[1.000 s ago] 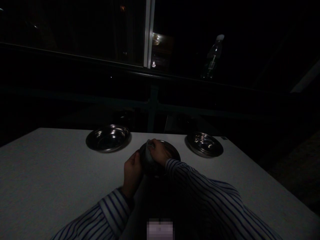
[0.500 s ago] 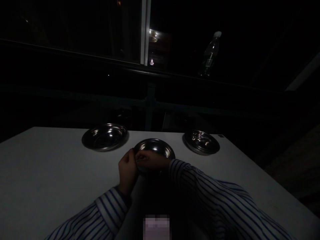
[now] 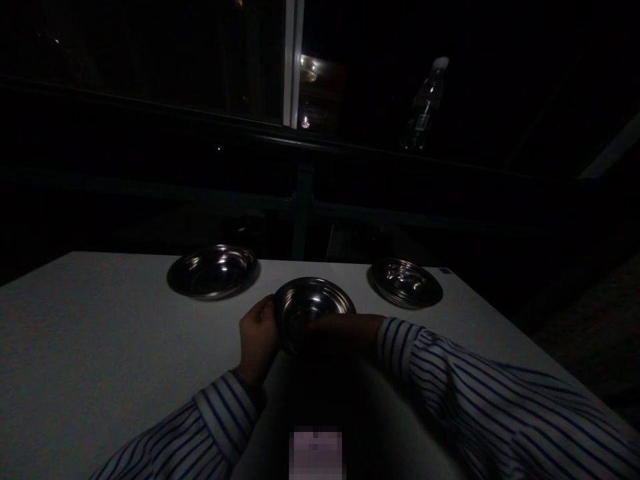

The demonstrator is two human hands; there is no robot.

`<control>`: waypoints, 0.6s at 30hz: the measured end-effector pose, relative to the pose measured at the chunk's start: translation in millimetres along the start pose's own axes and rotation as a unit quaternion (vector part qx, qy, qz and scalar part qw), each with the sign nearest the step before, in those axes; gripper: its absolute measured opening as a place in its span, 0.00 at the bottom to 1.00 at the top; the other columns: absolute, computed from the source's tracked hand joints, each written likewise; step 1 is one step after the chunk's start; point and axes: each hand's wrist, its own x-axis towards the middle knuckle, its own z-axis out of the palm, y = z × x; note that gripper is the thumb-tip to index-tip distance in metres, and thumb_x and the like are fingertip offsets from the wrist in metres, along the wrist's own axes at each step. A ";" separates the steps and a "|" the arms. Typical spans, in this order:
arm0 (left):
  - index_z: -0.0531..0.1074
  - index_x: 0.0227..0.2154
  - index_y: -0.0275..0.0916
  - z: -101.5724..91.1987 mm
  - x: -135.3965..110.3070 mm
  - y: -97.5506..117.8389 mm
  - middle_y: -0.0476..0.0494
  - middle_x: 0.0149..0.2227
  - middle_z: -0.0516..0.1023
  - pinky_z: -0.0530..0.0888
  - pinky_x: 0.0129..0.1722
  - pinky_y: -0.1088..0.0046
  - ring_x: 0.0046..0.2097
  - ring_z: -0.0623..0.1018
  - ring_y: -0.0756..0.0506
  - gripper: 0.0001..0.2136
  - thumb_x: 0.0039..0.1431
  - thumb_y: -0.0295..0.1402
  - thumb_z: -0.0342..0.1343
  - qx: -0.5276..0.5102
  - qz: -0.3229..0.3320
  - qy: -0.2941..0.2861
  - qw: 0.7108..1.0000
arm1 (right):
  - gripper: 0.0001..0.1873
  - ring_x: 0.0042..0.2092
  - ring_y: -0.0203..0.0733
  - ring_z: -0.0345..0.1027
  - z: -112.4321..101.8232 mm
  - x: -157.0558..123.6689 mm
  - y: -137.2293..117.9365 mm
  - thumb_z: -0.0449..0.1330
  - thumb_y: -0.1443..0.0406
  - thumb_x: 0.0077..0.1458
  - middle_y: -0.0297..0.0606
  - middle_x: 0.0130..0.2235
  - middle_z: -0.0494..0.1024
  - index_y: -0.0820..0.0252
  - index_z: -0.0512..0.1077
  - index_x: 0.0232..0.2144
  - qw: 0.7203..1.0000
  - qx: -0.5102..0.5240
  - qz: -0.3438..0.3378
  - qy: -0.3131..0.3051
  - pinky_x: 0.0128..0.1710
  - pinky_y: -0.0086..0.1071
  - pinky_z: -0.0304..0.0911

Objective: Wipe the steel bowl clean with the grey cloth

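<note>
A shiny metal bowl (image 3: 311, 292) stands near the middle of the white table, between my hands. My left hand (image 3: 257, 335) is closed on its left rim, thumb on top. My right hand (image 3: 327, 331) reaches in from the right over the near part of the bowl. Its fingers sink into deep shadow there, so I cannot make out whether they touch the bowl or hold anything. What lies at the bowl's dark near side is hidden too.
Two more metal bowls sit by the table's far edge, a wide left bowl (image 3: 213, 273) and a right bowl (image 3: 406, 283). Beyond the white table (image 3: 125, 353), a clear plastic bottle (image 3: 425, 107) stands by a window frame (image 3: 293, 67). The room is very dark.
My right hand has moved away from my left hand, to the right and slightly down over the bowl. My left hand stays at the left rim.
</note>
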 end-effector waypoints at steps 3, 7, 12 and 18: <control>0.75 0.37 0.33 0.7 -0.3 -0.5 0.39 0.37 0.79 0.72 0.39 0.66 0.39 0.77 0.42 0.16 0.50 0.37 0.50 -0.002 -0.004 0.004 1.000 | 0.07 0.36 0.35 0.69 5.3 2.0 -3.7 0.54 0.66 0.57 0.36 0.36 0.74 0.65 0.70 0.34 1.000 -0.020 -0.013 -0.005 0.38 0.34 0.65; 0.76 0.35 0.34 -2.3 0.5 0.4 0.39 0.37 0.79 0.71 0.41 0.66 0.40 0.77 0.41 0.15 0.49 0.36 0.50 0.011 0.013 0.015 1.000 | 0.08 0.45 0.38 0.66 16.5 7.3 -16.1 0.55 0.72 0.55 0.39 0.44 0.72 0.65 0.69 0.38 0.997 -0.060 -0.043 0.019 0.46 0.37 0.62; 0.75 0.37 0.32 -3.8 2.5 2.7 0.38 0.39 0.79 0.72 0.39 0.67 0.39 0.77 0.42 0.16 0.50 0.36 0.50 0.014 -0.010 -0.015 1.000 | 0.07 0.37 0.35 0.69 -0.6 -12.2 -8.4 0.56 0.70 0.54 0.36 0.38 0.75 0.65 0.70 0.37 0.992 -0.124 -0.030 -0.017 0.38 0.34 0.65; 0.75 0.39 0.32 -0.1 1.1 7.6 0.37 0.40 0.79 0.72 0.40 0.66 0.39 0.77 0.41 0.17 0.50 0.37 0.51 0.022 -0.019 -0.039 0.999 | 0.07 0.32 0.41 0.69 -42.6 -28.2 7.9 0.64 0.75 0.36 0.35 0.23 0.74 0.61 0.73 0.21 0.971 -0.235 0.034 0.006 0.38 0.35 0.62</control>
